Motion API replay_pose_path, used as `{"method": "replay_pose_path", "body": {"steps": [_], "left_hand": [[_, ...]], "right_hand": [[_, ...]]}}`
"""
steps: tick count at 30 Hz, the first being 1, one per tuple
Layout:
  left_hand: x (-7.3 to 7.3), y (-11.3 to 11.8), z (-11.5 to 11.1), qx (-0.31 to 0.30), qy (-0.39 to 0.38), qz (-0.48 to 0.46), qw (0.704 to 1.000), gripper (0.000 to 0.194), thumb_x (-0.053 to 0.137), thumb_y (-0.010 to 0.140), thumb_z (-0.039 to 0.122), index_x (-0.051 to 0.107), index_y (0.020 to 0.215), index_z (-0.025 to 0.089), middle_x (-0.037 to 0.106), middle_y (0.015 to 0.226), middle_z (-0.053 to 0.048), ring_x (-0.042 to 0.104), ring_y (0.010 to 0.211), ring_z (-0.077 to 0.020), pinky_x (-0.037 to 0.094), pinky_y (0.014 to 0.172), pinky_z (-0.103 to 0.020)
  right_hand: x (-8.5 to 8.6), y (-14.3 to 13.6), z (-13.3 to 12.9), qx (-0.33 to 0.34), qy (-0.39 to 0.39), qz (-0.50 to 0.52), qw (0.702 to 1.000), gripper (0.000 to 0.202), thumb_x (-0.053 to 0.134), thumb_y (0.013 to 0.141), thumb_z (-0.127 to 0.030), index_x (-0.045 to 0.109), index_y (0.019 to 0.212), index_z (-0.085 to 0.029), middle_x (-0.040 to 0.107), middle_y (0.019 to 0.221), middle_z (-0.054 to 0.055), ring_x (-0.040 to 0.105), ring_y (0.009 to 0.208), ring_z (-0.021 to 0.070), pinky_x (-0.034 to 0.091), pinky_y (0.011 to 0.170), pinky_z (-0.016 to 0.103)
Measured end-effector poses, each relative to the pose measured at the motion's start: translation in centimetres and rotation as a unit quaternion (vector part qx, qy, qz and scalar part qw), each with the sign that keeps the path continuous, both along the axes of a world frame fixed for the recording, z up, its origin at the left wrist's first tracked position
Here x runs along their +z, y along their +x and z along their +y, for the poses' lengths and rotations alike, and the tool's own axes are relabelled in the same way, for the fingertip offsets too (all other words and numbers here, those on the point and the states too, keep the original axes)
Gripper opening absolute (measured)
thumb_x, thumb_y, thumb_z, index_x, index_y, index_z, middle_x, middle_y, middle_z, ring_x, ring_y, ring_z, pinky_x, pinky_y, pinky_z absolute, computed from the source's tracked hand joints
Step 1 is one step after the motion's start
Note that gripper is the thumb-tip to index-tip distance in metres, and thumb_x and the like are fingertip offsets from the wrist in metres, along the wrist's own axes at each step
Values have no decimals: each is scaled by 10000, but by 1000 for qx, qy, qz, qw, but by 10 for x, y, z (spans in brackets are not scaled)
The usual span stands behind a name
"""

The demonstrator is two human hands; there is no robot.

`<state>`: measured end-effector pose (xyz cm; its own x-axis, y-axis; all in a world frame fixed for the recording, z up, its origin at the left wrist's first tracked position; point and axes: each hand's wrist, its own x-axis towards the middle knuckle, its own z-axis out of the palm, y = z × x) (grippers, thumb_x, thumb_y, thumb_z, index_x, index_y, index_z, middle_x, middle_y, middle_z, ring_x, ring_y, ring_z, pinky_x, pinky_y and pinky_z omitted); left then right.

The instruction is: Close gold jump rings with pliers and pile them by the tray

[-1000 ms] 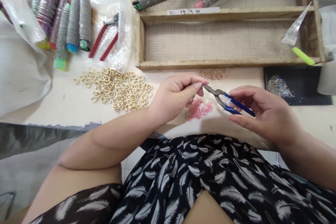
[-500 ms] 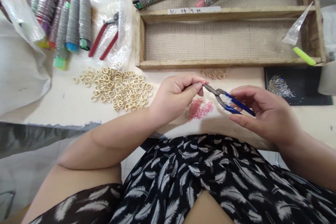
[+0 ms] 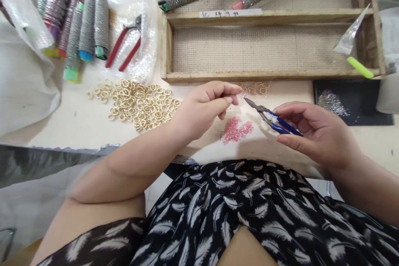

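My right hand point(image 3: 314, 135) is closed round the blue handles of a pair of pliers point(image 3: 264, 114), whose pointed metal jaws face up and left. A tiny pink piece point(image 3: 244, 96) shows right at the jaw tips; its exact kind is too small to tell. Just left of the tips, my left hand point(image 3: 208, 106) has its index finger stretched out and its thumb a little apart, with nothing visible between them. Below the jaws lies a loose pile of small pink beads point(image 3: 235, 130). Several gold rings point(image 3: 257, 88) lie above the jaws, some with pink on them.
A heap of gold rings point(image 3: 143, 104) lies left of my left hand. Behind stands a wooden mesh tray point(image 3: 268, 75) with wrapped rolls. Red-handled cutters point(image 3: 116, 48) lie at the left, near silver coil rolls point(image 3: 87, 29). A black tray point(image 3: 370, 104) holds glittering bits.
My left fingers have let go of the pink piece and parted from the plier tips. The plier handles have moved closer together, and the pliers sit slightly farther right.
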<state>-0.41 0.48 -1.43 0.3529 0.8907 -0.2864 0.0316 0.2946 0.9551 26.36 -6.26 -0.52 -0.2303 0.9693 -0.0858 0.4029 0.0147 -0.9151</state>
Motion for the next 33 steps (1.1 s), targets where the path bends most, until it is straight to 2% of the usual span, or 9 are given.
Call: {"method": "replay_pose_path", "body": {"steps": [3,5,11,15,17,20,23,27,33], "left_hand": [[-2,-2,6,-3,-15,-3,1000,415,583,739,-62,772,1023,174,758,990,-21,596,667,-62,522,603,-184],[-2,-2,8,-9,-22,-12,1000,470,555,694,-103,760,1015,173,766,1009,-19,646,742,-75,566,665,-185],[2,-2,3,13,20,-17,1000,225,609,887,10,768,952,155,789,934,-27,713,736,-77,636,732,-211],[1,-4,-2,11,99,-39,994,265,629,905,38,766,1095,163,792,1032,-36,751,766,-83,658,735,-220],[3,-4,-4,24,114,-23,993,294,650,894,35,747,1133,175,763,1047,-32,753,754,-86,657,715,-227],[5,-2,-5,37,100,-12,994,225,666,883,31,726,1043,178,701,873,4,731,682,-88,640,656,-223],[1,0,-2,36,81,-70,994,160,683,847,39,703,923,178,642,706,43,681,588,-76,590,553,-189],[-6,2,1,53,57,-98,992,135,717,798,51,682,826,178,659,701,46,587,496,-39,517,464,-167],[-5,1,2,62,43,-89,993,134,731,809,52,737,860,176,742,822,4,730,729,-93,644,712,-229]], "right_hand": [[1,0,2,0,-16,28,999,355,922,834,-347,754,1135,-264,826,1040,57,828,930,253,724,853,402],[1,1,2,2,-17,28,999,348,919,837,-338,752,1133,-261,827,1034,55,830,922,249,726,845,394],[1,2,2,-15,-23,39,999,360,934,798,-287,756,1110,-251,824,981,36,818,866,213,708,791,335],[1,4,1,-9,-17,16,1000,368,938,808,-353,766,1118,-255,817,1017,44,803,867,221,699,782,352],[-1,7,1,7,4,-15,1000,387,920,836,-415,774,1159,-261,810,1055,53,785,856,224,684,744,357],[-4,9,0,36,36,-48,998,391,887,878,-444,773,1215,-283,799,1126,57,763,870,227,653,718,359],[-7,10,0,53,54,-49,996,383,870,900,-453,759,1237,-310,789,1177,46,754,916,235,633,745,366],[-8,10,-1,48,50,-42,997,395,864,902,-478,751,1259,-352,780,1206,30,745,995,259,627,801,382],[-7,14,-1,24,24,-23,999,414,902,875,-423,761,1257,-350,780,1198,39,759,1016,257,650,872,401]]}}
